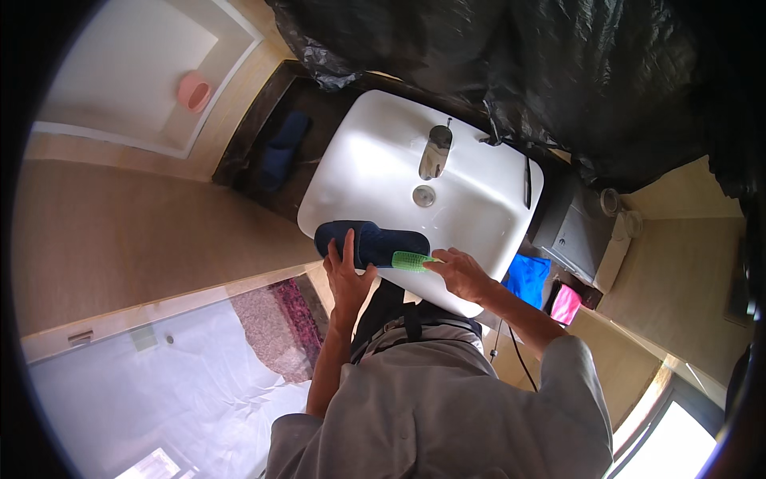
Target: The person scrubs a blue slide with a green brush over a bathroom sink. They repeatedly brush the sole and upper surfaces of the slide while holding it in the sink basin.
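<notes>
A dark blue slide slipper point(395, 239) lies sole-down across the near rim of a white washbasin point(365, 149). My left hand point(348, 275) grips the slipper around its strap, fingers over the top and thumb at the near edge. In my right hand point(461, 272) is a green scrubbing brush point(409, 261), held by its handle. Its head rests against the near side of the slipper's heel end. The bristles' contact with the slipper is too small to make out. Beyond the slipper are the round drain point(423, 196) and a chrome faucet point(435, 152).
A second blue slipper point(284, 149) lies on the dark counter point(323, 102) left of the basin. Right of it are a grey box point(574, 233), a blue cloth point(528, 280) and a pink cloth point(565, 304). Black plastic sheeting point(538, 72) hangs behind. A pink cup point(194, 93) sits in a recess.
</notes>
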Demonstrator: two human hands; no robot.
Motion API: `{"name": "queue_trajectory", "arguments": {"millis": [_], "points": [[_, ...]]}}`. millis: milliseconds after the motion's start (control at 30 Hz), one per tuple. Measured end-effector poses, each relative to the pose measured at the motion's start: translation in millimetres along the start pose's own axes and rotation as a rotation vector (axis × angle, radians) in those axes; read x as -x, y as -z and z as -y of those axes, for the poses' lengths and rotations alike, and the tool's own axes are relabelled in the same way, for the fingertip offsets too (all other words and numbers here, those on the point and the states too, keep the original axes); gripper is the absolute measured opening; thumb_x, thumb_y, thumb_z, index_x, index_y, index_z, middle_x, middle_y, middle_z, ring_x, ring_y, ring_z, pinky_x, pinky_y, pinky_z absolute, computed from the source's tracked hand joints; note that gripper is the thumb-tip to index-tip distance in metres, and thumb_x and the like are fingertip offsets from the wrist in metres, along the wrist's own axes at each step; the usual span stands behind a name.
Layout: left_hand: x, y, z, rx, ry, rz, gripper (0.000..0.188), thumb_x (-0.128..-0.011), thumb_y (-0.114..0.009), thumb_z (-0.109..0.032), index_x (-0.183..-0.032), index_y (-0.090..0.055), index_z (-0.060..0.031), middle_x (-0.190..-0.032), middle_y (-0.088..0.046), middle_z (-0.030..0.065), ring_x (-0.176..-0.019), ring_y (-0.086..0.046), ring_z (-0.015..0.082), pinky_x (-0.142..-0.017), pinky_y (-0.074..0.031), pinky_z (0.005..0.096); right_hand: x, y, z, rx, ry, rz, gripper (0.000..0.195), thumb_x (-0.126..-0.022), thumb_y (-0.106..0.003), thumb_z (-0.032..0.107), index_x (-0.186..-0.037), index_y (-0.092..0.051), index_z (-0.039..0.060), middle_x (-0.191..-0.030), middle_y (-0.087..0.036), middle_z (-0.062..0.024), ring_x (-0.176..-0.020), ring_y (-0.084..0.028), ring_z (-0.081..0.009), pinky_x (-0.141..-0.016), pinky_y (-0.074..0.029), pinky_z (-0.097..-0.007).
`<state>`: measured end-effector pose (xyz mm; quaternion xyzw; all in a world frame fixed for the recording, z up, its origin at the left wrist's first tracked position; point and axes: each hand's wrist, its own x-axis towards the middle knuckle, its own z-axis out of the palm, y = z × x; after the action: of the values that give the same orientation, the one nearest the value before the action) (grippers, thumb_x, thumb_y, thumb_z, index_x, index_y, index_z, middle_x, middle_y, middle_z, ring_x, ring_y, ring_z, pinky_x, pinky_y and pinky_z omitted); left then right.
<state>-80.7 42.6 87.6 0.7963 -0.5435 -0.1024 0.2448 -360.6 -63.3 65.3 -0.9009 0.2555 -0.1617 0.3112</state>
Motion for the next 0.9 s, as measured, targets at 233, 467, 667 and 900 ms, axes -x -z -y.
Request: {"name": "queue_trajectory", "arguments": {"millis": [233,467,667,900], "points": [[-1.6,4.5,-6.5,-0.031,0.028,0.017,0.099,-0.075,-0.086,-0.02,-0.165,-0.045,-0.0215,-0.154,-0.046,0.0378,-0.135,-0.049,0.0588,-0.112,-0.044,0.0619,-48.2,-37.4,16.6,-0.007,0.008,0.001,0.043,-0.084,-0.064,-0.004,-0.122,-0.074,0.0128,-0.112,-0.062,-0.0105,-0.098,-0.063,-0.0333,-0.083,-0.055,-0.0475],[-0.6,19.1,-12.0,-0.115,0.092,0.047,0.095,-0.074,-0.084,-0.021,-0.162,-0.049,-0.0264,-0.151,-0.047,0.0363,-0.128,-0.054,0.0588,-0.105,-0.05,0.0623,-5.3,-6.6,-10.9,0.025,-0.029,0.043,0.049,-0.083,-0.065,-0.003,-0.127,-0.076,0.0135,-0.129,-0.069,-0.0135,-0.106,-0.067,-0.0341,-0.093,-0.057,-0.0448],[-2.5,12.6,-7.4,-0.145,0.019,0.033,0.096,-0.071,-0.085,-0.024,-0.161,-0.051,-0.0277,-0.147,-0.05,0.0345,-0.122,-0.057,0.0583,-0.098,-0.054,0.0622,-40.3,-30.9,14.8,-0.026,0.02,0.055,0.049,-0.081,-0.065,-0.004,-0.127,-0.071,0.0131,-0.116,-0.063,-0.0116,-0.1,-0.063,-0.0331,-0.088,-0.056,-0.0459],[-1.7,15.8,-8.0,-0.14,0.059,0.059,0.098,-0.069,-0.086,-0.026,-0.161,-0.052,-0.0281,-0.145,-0.052,0.0357,-0.121,-0.056,0.0583,-0.097,-0.054,0.0619,-5.1,-4.2,-22.2,-0.009,0.043,0.042,0.048,-0.081,-0.065,-0.004,-0.125,-0.074,0.0129,-0.122,-0.065,-0.0112,-0.103,-0.064,-0.0322,-0.088,-0.056,-0.0448]]}}
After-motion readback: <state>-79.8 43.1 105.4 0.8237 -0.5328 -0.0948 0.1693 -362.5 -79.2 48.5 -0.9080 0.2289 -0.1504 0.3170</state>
